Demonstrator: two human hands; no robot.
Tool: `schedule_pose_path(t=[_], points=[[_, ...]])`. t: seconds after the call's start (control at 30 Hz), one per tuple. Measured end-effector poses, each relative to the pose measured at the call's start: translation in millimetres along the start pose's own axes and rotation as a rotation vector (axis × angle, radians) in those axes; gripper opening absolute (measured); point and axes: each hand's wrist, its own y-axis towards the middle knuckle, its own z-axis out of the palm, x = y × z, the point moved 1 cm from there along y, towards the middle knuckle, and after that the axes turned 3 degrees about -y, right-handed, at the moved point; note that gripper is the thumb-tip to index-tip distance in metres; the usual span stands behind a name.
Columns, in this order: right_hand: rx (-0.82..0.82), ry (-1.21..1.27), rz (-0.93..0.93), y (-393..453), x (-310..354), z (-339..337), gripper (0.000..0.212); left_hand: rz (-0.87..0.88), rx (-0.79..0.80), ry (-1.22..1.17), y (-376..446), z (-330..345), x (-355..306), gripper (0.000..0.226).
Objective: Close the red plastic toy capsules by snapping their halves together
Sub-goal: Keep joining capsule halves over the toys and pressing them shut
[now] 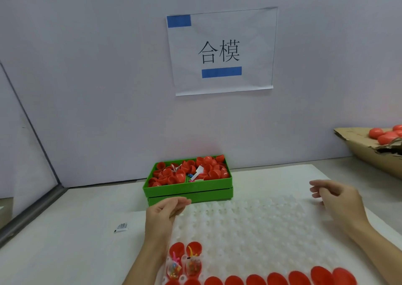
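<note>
Red capsule halves, glossy plastic, sit in a row along the near edge of the white dimpled tray, domes up, running from the tray's near middle to its near right corner. Two open halves sit at the near left of the tray, hollow side showing, with small bagged toys lying just in front of them. The rest of the tray's pockets stand bare across its middle and far side.

Left hand hovers at the tray's far left corner, fingers loosely curled, thumb near fingertips, holding nothing that shows. Right hand hangs over the tray's far right corner, fingers relaxed and half bent, holding nothing.

Green bin sits at the far edge of the white mat, against the wall, just beyond the tray; heaped with loose red halves plus bits of paper and small toys.

Cardboard box at the far right edge of the counter holds more red capsules, well apart from the tray.

Small printed sachet lies on the mat left of the tray. Paper sign hangs on the wall above the bin.
</note>
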Motion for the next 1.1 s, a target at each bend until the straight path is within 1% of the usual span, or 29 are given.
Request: schedule_pose_path(t=[0.13, 0.2, 0.37, 0.47, 0.57, 0.63, 0.73, 0.87, 0.97, 1.1], points=[[-0.014, 0.039, -0.09, -10, 26, -5, 0.037, -0.104, -0.084, -0.252, 2, -5, 1, 0.029], [0.069, 0.019, -0.161, -12, 51, -6, 0.036, -0.144, -0.108, -0.325, 3, -6, 0, 0.031], [0.464, -0.063, -0.338, -35, 124, 10, 0.034, -0.175, -0.119, -0.362, 3, -4, -3, 0.037], [0.746, -0.203, -0.426, -56, 159, 39, 0.025, -0.179, -0.114, -0.364, 3, -5, -3, 0.037], [0.982, -0.35, -0.505, -81, 177, 78, 0.014, -0.173, -0.108, -0.342, 3, -5, -2, 0.037], [1.087, -0.439, -0.564, -98, 176, 102, 0.014, -0.167, -0.103, -0.329, 3, -5, -1, 0.037], [1.144, -0.532, -0.589, -116, 169, 128, 0.016, -0.152, -0.093, -0.305, 3, -5, -1, 0.038], [1.145, -0.572, -0.576, -126, 166, 140, 0.015, -0.132, -0.081, -0.288, 3, -6, -1, 0.044], [1.184, -0.61, -0.58, -127, 169, 140, 0.016, -0.126, -0.075, -0.286, 3, -6, 0, 0.041], [1.173, -0.61, -0.591, -128, 170, 140, 0.013, -0.114, -0.062, -0.268, 3, -6, -1, 0.036]])
